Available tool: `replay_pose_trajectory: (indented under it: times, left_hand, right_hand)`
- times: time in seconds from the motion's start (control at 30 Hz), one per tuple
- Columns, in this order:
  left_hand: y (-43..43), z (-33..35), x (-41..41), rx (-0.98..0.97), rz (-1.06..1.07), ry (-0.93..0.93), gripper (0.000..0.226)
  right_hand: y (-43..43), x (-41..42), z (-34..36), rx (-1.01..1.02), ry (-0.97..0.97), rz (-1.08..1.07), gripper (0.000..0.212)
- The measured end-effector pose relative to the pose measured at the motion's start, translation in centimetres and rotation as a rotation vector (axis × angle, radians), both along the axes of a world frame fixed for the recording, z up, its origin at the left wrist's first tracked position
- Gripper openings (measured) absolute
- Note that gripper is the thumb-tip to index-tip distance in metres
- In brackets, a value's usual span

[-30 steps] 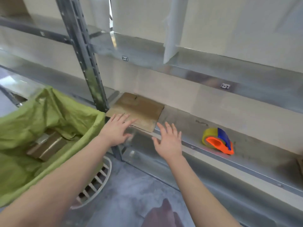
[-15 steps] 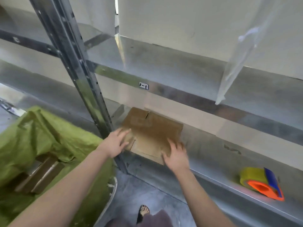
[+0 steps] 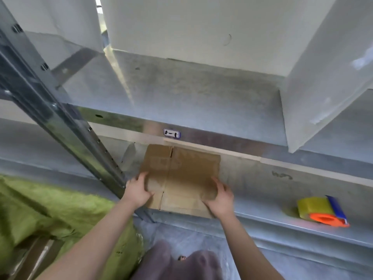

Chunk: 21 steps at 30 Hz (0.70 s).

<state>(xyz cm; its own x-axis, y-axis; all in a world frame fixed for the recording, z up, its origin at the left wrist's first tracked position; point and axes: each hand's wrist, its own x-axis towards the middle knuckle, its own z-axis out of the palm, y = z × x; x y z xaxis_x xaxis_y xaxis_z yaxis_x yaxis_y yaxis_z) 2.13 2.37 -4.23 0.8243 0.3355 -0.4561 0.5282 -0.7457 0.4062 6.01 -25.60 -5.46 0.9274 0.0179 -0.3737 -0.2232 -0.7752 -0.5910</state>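
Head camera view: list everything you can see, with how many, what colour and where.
flattened cardboard box: one, brown, lying on the lower shelf
lower shelf: one, grey metal, across the middle
upper shelf: one, grey metal, above it
white boxes: three, white, on the upper shelf
tape dispenser: one, yellow roll with orange and blue body, lower shelf, right
upright post: one, silver, left
green bag: one, green, lower left, brown cardboard inside
left hand: one, holds the box's left edge
right hand: one, holds the box's right edge
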Motion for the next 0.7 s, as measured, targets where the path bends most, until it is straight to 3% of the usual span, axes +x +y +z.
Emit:
replay_pose_trajectory:
  times: [0.17,0.33,0.47,0.7]
  left_hand:
    - [-0.2,0.9,-0.1,-0.228,0.160,-0.071,0.074]
    - [-0.2,1.7,0.0,-0.421,0.169,-0.072,0.096]
    - [-2.7,3.1,0.1,-0.545,0.059,-0.100,0.089]
    - [-7.6,4.9,-0.2,-0.663,-0.099,-0.110,0.104]
  right_hand:
    - [-1.7,-0.3,1.3,0.232,0.016,-0.166,0.084]
    - [-2.9,-1.6,1.7,0.297,0.003,-0.246,0.095]
    - [-4.7,-2.8,1.8,0.348,-0.028,-0.274,0.098]
    - [-9.3,-5.1,3.6,0.350,-0.162,-0.325,0.097]
